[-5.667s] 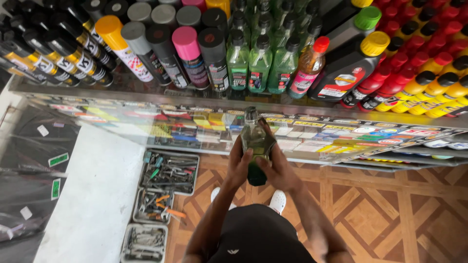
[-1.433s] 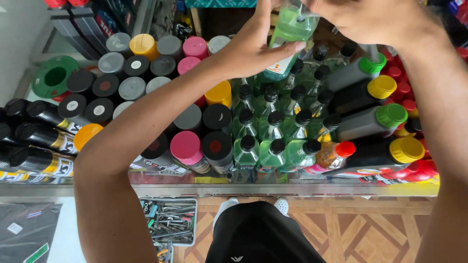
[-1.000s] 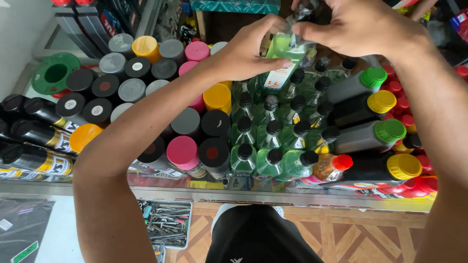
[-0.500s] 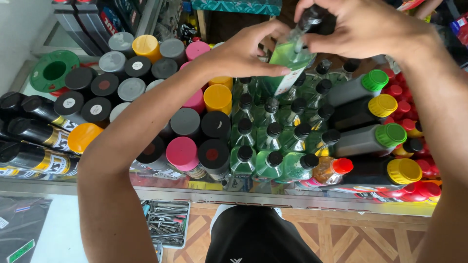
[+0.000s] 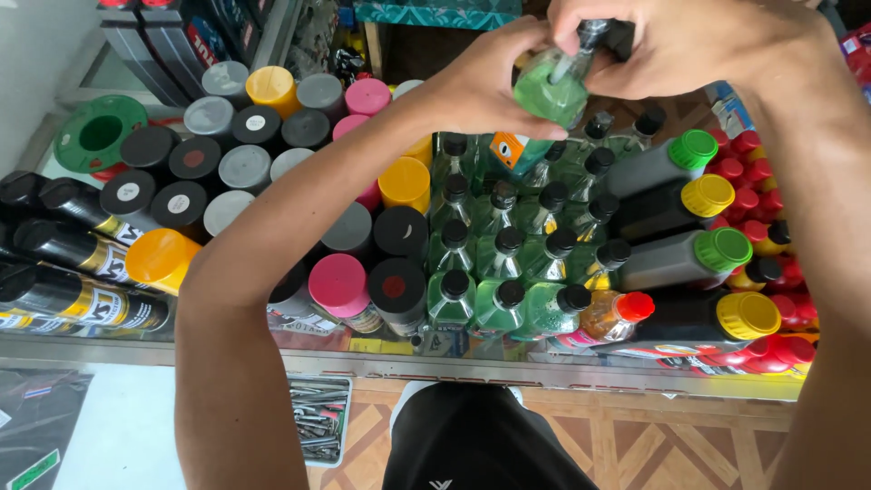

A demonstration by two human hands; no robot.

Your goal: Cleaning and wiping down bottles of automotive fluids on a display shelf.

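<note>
A small green bottle is being held up at the top of the view, above the far rows of a crowded glass counter. It is being gripped from the left by the left hand, whose fingers are being curled around the bottle's body, and from the right by the right hand, whose fingers are being closed over the bottle's neck and dark cap. The bottle is being kept tilted, clear of the things below it.

Directly beneath the hands, a block of green bottles with black caps is being shown standing upright in close rows. Just beside them on the right, an orange bottle with a red cap is being seen, and past it dark bottles are being shown lying on their sides, capped in green and yellow. Small red bottles are being packed near the right edge.

To the left of the green block, spray cans are being shown from above, their lids grey, black, pink and yellow. Black cans are being laid on their sides at the far left, and a green round lid-like piece is being seen near the wall.

Below the counter edge, a tray of metal tools is being shown on the patterned wooden floor.
</note>
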